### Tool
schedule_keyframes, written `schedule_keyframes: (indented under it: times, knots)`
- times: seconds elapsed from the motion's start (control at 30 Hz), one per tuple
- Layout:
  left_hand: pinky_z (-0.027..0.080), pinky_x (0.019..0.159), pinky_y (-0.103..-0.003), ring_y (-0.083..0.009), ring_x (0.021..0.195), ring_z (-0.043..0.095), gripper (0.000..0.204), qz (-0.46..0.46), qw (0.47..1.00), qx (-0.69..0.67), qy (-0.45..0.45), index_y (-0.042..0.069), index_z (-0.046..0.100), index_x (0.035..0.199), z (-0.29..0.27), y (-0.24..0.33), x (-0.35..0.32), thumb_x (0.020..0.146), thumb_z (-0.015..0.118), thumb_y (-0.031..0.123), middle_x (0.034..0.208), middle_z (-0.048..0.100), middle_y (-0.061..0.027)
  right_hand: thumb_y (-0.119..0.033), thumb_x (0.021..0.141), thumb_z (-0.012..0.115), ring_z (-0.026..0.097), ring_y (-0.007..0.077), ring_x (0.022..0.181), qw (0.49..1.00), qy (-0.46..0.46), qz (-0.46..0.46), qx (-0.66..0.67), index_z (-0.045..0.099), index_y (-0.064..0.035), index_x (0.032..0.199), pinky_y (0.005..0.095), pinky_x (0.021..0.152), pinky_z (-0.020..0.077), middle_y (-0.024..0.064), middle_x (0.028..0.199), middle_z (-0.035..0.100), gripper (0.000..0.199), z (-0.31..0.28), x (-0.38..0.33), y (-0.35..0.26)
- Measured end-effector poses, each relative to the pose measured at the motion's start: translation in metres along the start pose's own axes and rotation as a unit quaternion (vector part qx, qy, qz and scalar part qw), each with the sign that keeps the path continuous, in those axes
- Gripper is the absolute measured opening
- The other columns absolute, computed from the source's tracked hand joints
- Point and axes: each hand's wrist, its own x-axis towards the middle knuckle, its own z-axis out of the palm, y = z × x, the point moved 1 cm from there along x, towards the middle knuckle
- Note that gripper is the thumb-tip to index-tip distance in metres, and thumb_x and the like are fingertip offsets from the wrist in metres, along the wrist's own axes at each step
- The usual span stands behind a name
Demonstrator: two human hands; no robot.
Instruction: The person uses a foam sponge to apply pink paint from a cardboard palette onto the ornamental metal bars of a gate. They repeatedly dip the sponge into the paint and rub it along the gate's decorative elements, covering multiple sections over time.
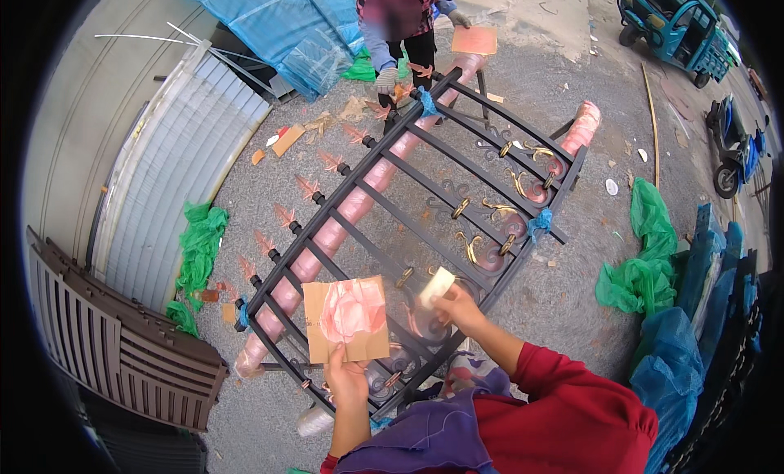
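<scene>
My left hand (348,382) is closed on the lower edge of a square piece of cardboard (316,315), which carries a wet-looking pink patch (353,307). In my right hand (462,309) is a pale, blurred block that looks like a sponge (438,286), pinched between thumb and fingers. Both hands are above the near end of a black metal fence panel (357,180). Its bars carry gold-toned scrollwork (471,247), and copper-coloured leaf-shaped finials (331,161) line the left side. Under the panel runs a long pink plastic-wrapped support (327,239).
Across the panel a co-worker's gloved hand (386,80) is near the finials; the other holds cardboard (474,40). Another wrapped support (581,127) sticks out right. Green netting (645,282) and blue wrap (665,360) lie right, brown slatted panels (122,343) left. A three-wheeler (674,29) stands far right.
</scene>
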Motion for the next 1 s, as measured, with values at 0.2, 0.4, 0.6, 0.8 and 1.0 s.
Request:
schedule_keyframes:
  times: [0.2,0.4,0.6,0.8,1.0]
  knots:
    - [0.06,0.079,-0.047,-0.0308,0.101,0.068,0.034,-0.017,1.0,-0.002,0.01,0.001,0.048,0.125,0.004,-0.001,-0.01,0.093,0.051,0.011,0.115,0.063,-0.014,-0.018,0.087,0.071,0.057,0.0104,0.064,0.999,0.035,-0.013,0.009,0.057,-0.0052,0.108,0.0249,0.057,0.0477,0.0016,0.082,0.06,0.028,-0.011,-0.002,-0.017]
    - [0.06,0.078,-0.048,-0.0288,0.101,0.067,0.038,-0.036,0.999,-0.013,-0.016,0.002,0.048,0.129,-0.012,-0.003,-0.005,0.092,0.053,0.011,0.117,0.062,-0.0115,-0.017,0.088,0.071,0.057,0.0084,0.065,0.995,0.077,-0.054,0.039,0.056,-0.0061,0.114,0.0224,0.053,0.0446,0.0013,0.082,0.06,0.032,-0.008,-0.021,-0.019]
    - [0.061,0.074,-0.042,-0.0263,0.097,0.069,0.033,-0.036,0.998,-0.007,-0.054,0.0,0.05,0.126,-0.025,-0.001,0.002,0.095,0.048,0.012,0.116,0.064,-0.0131,-0.015,0.09,0.07,0.06,0.0091,0.08,0.981,0.125,-0.143,0.043,0.055,-0.0047,0.117,0.0229,0.062,0.0484,0.0023,0.096,0.064,0.033,0.011,-0.049,-0.024]
    - [0.061,0.071,-0.039,-0.0249,0.097,0.069,0.034,-0.044,0.997,-0.012,-0.057,0.001,0.047,0.129,-0.037,0.003,0.006,0.096,0.047,0.011,0.113,0.064,-0.0126,-0.015,0.09,0.07,0.058,0.0101,0.081,0.967,0.108,-0.223,-0.054,0.055,-0.0013,0.117,0.0261,0.068,0.0469,0.0048,0.102,0.065,0.034,0.055,-0.063,-0.029]
    - [0.061,0.071,-0.039,-0.0243,0.097,0.069,0.036,-0.053,0.997,0.016,-0.053,0.001,0.046,0.129,-0.062,0.003,0.01,0.095,0.05,0.012,0.115,0.063,-0.0121,-0.011,0.089,0.07,0.062,0.0144,0.097,0.962,0.046,-0.248,-0.105,0.055,0.0014,0.12,0.0279,0.085,0.0488,0.0076,0.11,0.066,0.037,0.112,-0.066,-0.025]
